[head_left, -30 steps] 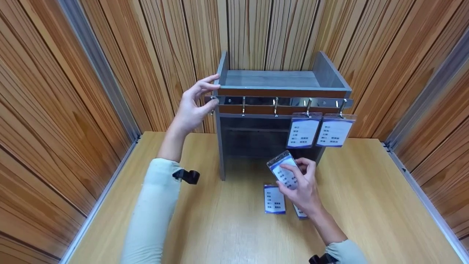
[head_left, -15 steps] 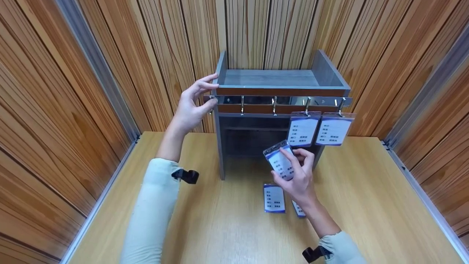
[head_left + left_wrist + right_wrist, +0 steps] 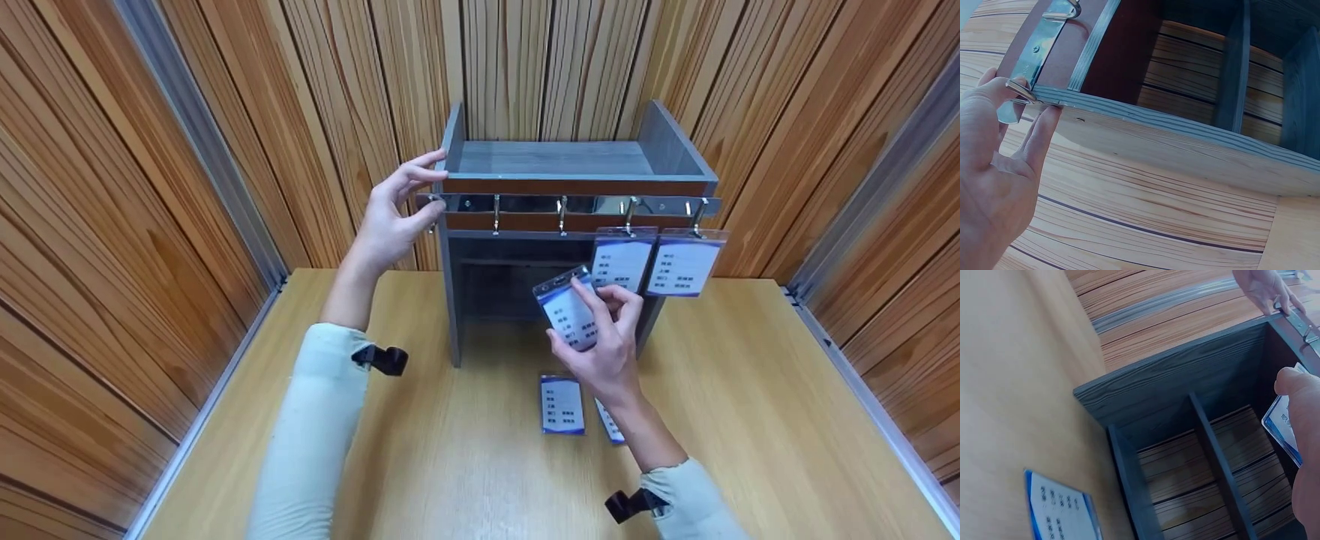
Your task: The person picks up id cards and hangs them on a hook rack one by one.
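Note:
My right hand (image 3: 607, 345) pinches a clear badge holder (image 3: 566, 311), with a white and blue printed card inside, tilted in front of the shelf's lower part. Its slotted top edge points up, and it overlaps one hanging badge in the head view. My left hand (image 3: 397, 214) grips the left front edge of the grey shelf (image 3: 577, 160), thumb at the end of the metal hook rail (image 3: 525, 204), fingers against the side panel. Two badges, one (image 3: 622, 259) beside the other (image 3: 688, 264), hang from the rail's two rightmost hooks.
Two more badges lie on the wooden table (image 3: 487, 472): one whole badge (image 3: 562, 405) and one partly hidden badge (image 3: 611, 424) behind my right wrist. Wood-panelled walls (image 3: 360, 112) enclose the table at the back and both sides.
My right hand has moved the held badge upward and slightly left, toward the hook rail. My left hand has stayed in place on the shelf.

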Demonstrator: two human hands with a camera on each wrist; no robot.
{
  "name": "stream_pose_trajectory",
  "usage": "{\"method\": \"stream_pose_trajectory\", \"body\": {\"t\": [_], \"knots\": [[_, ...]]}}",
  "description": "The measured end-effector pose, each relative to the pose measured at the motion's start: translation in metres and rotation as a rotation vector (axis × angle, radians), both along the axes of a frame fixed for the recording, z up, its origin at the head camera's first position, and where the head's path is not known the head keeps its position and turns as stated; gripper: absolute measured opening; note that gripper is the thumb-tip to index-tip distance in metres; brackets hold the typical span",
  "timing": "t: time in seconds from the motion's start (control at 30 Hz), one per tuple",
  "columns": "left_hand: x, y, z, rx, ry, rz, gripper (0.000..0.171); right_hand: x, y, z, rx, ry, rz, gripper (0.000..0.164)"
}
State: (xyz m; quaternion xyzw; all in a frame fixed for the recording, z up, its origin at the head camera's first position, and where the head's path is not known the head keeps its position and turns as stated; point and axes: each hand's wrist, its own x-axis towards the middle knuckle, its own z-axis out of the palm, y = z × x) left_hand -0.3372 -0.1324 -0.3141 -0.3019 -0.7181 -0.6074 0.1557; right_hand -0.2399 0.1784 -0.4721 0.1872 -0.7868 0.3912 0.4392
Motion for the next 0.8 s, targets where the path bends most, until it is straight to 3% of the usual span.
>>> {"method": "stream_pose_trajectory", "body": {"t": [0.8], "knots": [[0.000,0.000,0.000,-0.011,0.003,0.002,0.029,-0.003,-0.017,0.046,-0.109,0.022,0.009,0.076]]}}
